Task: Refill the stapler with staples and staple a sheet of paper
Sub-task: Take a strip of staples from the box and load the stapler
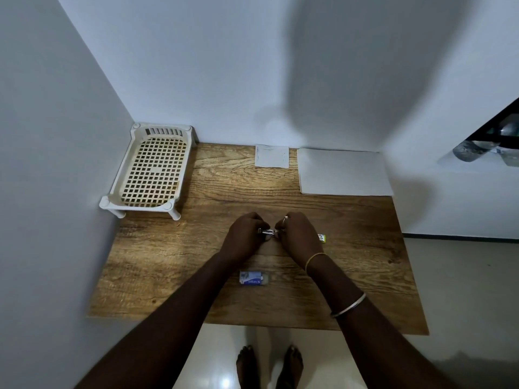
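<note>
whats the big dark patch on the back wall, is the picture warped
Head view: the dark patch is a soft cast shadow, probably the person's; the wide-angle lens splays the wall corners outward; the stapler is too small and blurred to read.

The stapler (266,231) showed silver metal. Under it, the table (168,276) was brown with wavy dark wood grain. Beyond the stapler to the left, the footed plastic tray (153,169) was cream, its floor a grid of square holes. Straight beyond the stapler lay a white paper slip (271,155) with faint dark edge marks, and beyond to the right, plain white sheets (344,172). Nearer than the stapler, the staple box (252,277) was blue and white. Right of the stapler, a small packet (322,237) was yellow-green and white.
</note>
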`<state>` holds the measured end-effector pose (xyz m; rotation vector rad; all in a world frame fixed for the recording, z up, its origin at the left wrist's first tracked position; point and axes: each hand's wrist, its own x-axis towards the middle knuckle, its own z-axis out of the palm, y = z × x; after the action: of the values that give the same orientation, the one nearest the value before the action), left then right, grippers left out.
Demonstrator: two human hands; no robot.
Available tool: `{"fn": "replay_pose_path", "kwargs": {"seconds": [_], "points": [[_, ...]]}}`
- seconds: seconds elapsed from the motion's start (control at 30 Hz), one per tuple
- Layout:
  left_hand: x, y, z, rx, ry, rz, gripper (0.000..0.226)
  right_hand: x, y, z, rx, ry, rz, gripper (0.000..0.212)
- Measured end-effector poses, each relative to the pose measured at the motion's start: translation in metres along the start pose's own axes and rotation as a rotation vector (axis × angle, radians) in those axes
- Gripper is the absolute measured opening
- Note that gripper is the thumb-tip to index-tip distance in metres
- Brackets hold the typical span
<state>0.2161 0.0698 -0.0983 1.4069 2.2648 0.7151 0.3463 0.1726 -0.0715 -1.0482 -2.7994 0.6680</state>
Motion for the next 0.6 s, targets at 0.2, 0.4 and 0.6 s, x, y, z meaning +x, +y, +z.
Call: {"fn": "replay_pose_path", "kwargs": {"seconds": [0.2, 0.4, 0.6], "points": [[-0.0008, -0.0011, 0.0002, -0.057, 0.019, -0.020, 0.027, -0.0026, 0.0021, 0.0008, 0.000, -0.003, 0.004, 0.016], [-0.0012, -0.0012, -0.0014, -0.068, 0.004, -0.025, 0.028, -0.0046, 0.0019, -0.0002, -0.054, -0.007, -0.014, 0.013], [-0.0026, -0.0028, 0.0008, -0.091, 0.008, -0.044, 0.028, -0.0045, 0.0010, 0.0005, -0.151, -0.021, -0.064, 0.014]]}}
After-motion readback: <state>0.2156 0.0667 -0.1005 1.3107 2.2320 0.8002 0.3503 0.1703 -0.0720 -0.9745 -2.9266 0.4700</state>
